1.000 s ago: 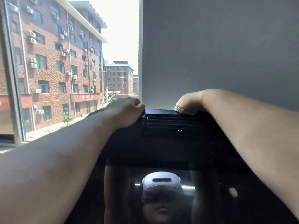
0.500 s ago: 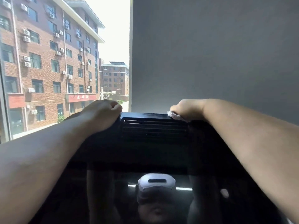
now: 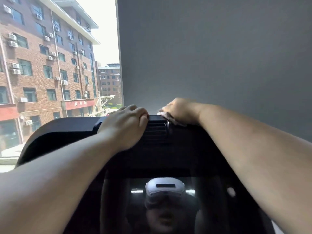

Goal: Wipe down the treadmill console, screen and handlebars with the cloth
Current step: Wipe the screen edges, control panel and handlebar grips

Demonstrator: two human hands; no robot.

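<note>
The black treadmill console (image 3: 57,132) fills the lower half of the head view, with a slatted vent (image 3: 156,130) at its top centre and a glossy screen (image 3: 211,200) below that mirrors a person wearing a headset. My left hand (image 3: 125,125) grips the console's top edge just left of the vent, fingers curled over it. My right hand (image 3: 181,112) holds a small pale cloth (image 3: 164,114) against the top edge just right of the vent. Most of the cloth is hidden under the hand. No handlebars are in view.
A grey wall (image 3: 219,56) stands close behind the console. To the left, a window (image 3: 50,65) looks out on brick buildings and a street. Both forearms stretch across the console from the lower corners.
The view has swung so the console's left shoulder now shows. The two hands sit closer together at the vent, the right hand and cloth having slid left along the top edge.
</note>
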